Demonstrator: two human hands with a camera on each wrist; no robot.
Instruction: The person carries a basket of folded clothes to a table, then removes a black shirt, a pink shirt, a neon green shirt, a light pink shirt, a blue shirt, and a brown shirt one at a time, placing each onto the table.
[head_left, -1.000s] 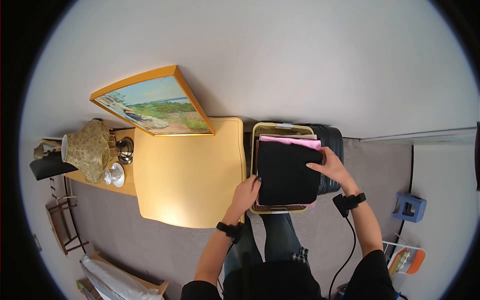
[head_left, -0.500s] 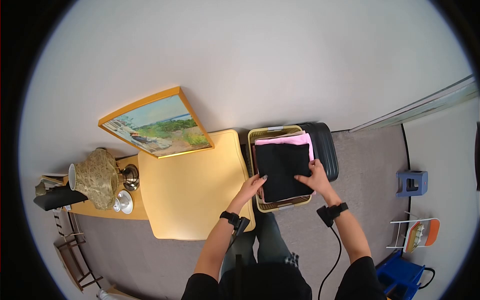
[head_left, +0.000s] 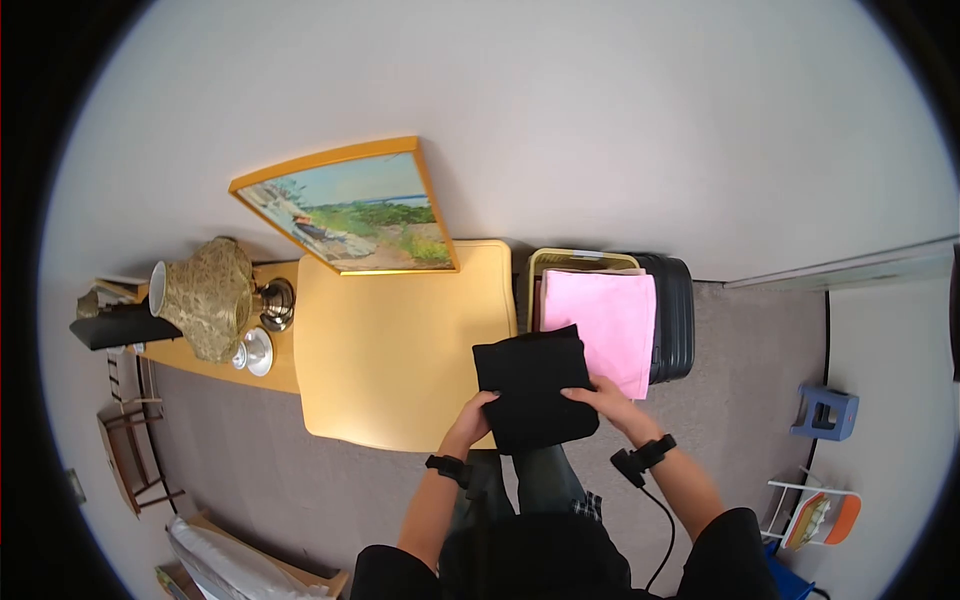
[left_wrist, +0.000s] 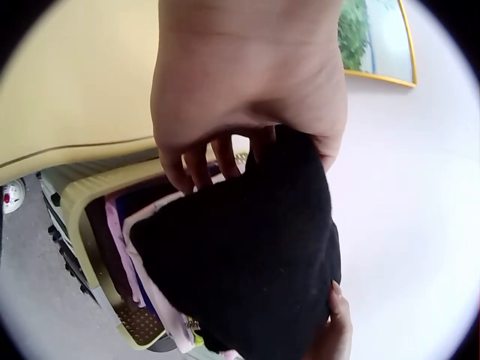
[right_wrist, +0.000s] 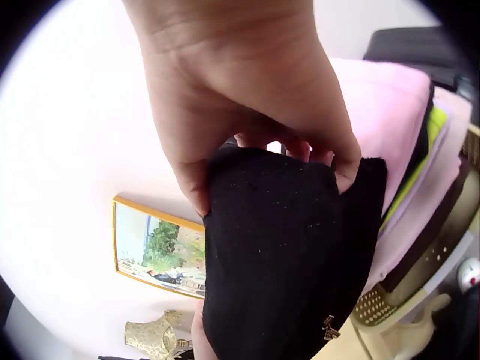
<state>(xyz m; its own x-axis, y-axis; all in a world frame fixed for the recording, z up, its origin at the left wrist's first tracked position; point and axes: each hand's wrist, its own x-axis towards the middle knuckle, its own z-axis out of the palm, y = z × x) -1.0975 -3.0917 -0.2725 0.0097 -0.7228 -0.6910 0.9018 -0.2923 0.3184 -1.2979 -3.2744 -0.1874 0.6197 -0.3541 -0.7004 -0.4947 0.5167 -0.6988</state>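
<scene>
one black bundle [head_left: 535, 395], one basket [left_wrist: 79, 232], one lamp [head_left: 212, 300]

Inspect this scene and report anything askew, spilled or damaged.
Nothing looks spilled or damaged. Slightly untidy: the pink cloth appears to jut past the right rim of the basket, rather than lying within it.

L hand [head_left: 470, 420]: gripping, thumb on top, other fngrs mostly hidden from head cam
R hand [head_left: 612, 402]: gripping too, thumb pointing L
L forearm [head_left: 424, 515]: fwd, angled in
R forearm [head_left: 690, 492]: fwd, angled in
</scene>
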